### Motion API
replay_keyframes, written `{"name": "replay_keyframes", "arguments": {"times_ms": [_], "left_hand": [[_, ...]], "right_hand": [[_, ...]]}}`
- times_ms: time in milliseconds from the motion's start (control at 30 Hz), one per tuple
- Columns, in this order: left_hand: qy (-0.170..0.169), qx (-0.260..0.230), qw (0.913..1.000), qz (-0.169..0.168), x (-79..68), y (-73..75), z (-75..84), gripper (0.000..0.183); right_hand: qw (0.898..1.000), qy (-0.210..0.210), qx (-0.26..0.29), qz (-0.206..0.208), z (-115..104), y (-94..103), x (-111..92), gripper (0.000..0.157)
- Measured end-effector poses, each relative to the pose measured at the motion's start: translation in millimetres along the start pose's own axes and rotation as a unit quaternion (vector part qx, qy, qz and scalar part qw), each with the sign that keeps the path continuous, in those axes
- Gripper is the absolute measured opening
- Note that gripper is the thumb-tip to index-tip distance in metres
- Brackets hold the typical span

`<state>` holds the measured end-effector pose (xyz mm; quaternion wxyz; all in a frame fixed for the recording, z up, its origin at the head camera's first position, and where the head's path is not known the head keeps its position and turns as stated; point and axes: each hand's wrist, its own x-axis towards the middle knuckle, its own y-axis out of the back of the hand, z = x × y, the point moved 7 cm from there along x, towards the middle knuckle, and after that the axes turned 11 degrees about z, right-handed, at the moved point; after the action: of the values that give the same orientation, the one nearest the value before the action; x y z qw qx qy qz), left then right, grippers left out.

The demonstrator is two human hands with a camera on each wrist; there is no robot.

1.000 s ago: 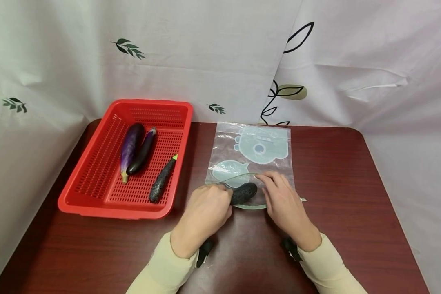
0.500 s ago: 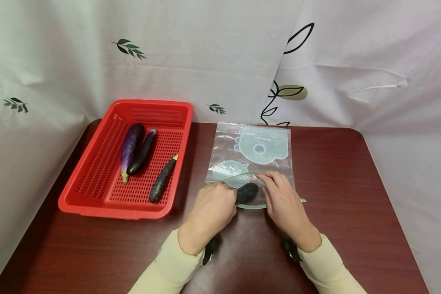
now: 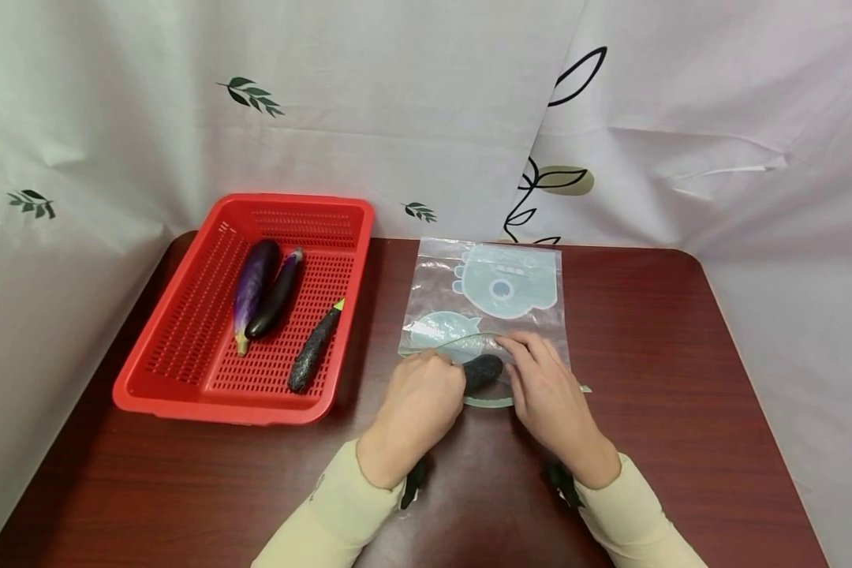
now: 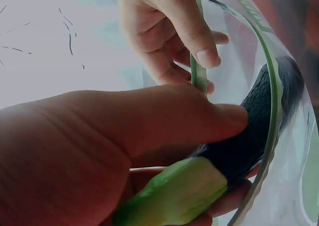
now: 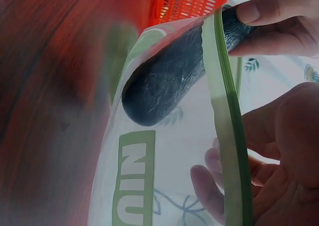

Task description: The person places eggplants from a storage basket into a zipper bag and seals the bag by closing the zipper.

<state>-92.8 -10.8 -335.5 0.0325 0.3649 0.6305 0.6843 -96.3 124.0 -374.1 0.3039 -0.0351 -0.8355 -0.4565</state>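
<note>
Left wrist view alone: vegetable's green end point(image 4: 172, 193); left hand point(image 4: 99, 146) closed round it, right hand point(image 4: 167, 24) round bag rim point(image 4: 274, 96).

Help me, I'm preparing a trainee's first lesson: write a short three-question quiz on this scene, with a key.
1. How many vegetables lie in the red basket?
2. What does the left hand grip? A) the basket's rim; B) a rough-skinned dark vegetable with a green end; C) nothing.
3. True or false: the dark tip of the gripped vegetable is inside the clear bag.

Key: 1. Three: a purple eggplant, a darker eggplant and one with a light-green tip. 2. B. 3. True: the right wrist view shows it through the plastic.
</note>
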Motion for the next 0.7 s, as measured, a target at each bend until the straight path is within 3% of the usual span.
{"name": "replay_keyframes", "arguments": {"times_ms": [367, 700], "left_hand": [[-0.007, 0.015, 0.9999, -0.001, 2.0, -3.1, 5.1, 0.007], [-0.037, 0.019, 0.9991, 0.013, 2.7, -8.3, 11.2, 0.005]], "right_hand": [[1.0, -0.004, 0.002, 0.0, -1.0, 0.1, 0.2, 0.037], [1.0, -0.004, 0.002, 0.002, -1.3, -0.2, 0.1, 0.035]]}}
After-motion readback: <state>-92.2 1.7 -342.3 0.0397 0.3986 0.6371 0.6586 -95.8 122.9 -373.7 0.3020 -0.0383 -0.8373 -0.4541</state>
